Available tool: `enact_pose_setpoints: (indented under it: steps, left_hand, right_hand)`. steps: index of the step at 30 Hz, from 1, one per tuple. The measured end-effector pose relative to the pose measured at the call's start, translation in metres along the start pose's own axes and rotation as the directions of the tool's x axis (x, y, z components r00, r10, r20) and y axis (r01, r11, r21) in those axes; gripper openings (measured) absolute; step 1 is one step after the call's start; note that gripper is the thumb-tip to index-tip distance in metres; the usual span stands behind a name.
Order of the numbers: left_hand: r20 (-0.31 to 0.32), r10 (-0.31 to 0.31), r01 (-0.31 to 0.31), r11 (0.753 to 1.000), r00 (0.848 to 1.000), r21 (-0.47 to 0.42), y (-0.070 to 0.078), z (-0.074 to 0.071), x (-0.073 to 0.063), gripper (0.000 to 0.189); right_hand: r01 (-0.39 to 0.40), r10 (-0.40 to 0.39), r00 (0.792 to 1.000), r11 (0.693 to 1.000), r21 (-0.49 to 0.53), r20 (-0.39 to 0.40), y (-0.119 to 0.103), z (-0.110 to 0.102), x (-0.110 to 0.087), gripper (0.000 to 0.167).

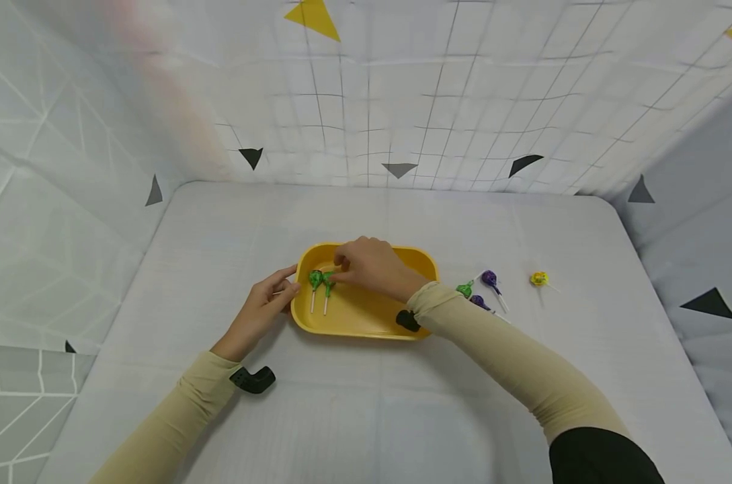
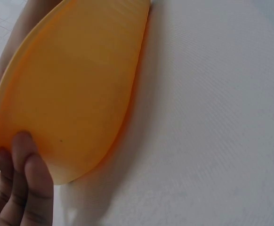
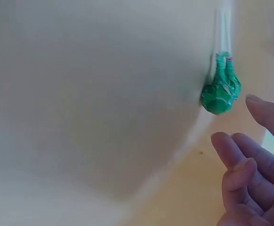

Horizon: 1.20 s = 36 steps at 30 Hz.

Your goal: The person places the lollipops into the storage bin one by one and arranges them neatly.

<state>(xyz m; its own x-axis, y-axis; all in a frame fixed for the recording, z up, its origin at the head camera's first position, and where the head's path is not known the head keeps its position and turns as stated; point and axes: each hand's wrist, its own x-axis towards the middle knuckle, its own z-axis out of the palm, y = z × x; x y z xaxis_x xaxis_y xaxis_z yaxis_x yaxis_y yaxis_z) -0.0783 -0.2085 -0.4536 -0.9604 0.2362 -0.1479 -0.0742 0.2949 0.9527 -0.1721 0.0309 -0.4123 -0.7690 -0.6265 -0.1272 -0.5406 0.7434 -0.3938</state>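
A yellow tray (image 1: 366,316) stands on the white-covered table. Two green-wrapped lollipops (image 1: 315,279) lie side by side at its left end, sticks toward the person. My left hand (image 1: 261,308) holds the tray's left end, thumb at the rim; the left wrist view shows several fingertips (image 2: 23,143) against the outer wall. Over the tray's inside is my right hand (image 1: 374,267), fingers close to the lollipops' heads. In the right wrist view, a gap shows between that hand's thumb and fingers (image 3: 224,146), with nothing held, just beside the green heads (image 3: 219,98).
Right of the tray lie a green lollipop (image 1: 464,290) and two purple lollipops (image 1: 490,279), partly behind the right forearm (image 1: 511,356). A yellow lollipop (image 1: 539,278) sits farther right. Patterned white cloth (image 1: 372,101) rises behind the table.
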Motion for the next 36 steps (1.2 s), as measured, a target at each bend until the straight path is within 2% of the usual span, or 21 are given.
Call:
enact_pose_setpoints:
  steps: [12, 25, 36]
  left_hand:
    - [-0.005, -0.003, 0.003, 1.000, 1.000, -0.003, -0.002, 0.001, 0.000, 0.055]
    - [-0.014, -0.007, 0.007, 1.000, 1.000, 0.002, -0.001, 0.001, -0.002, 0.056]
    - [-0.021, -0.017, 0.018, 1.000, 1.000, 0.018, 0.000, 0.001, 0.000, 0.055]
  right_hand:
    - [-0.007, 0.007, 0.999, 1.000, 0.015, -0.037, 0.006, -0.022, -0.015, 0.033]
    - [-0.018, 0.025, 0.998, 0.995, 0.099, -0.063, 0.020, -0.036, -0.035, 0.035]
    - [-0.077, 0.086, 0.993, 0.991, 0.114, -0.083, 0.038, -0.055, -0.068, 0.038]
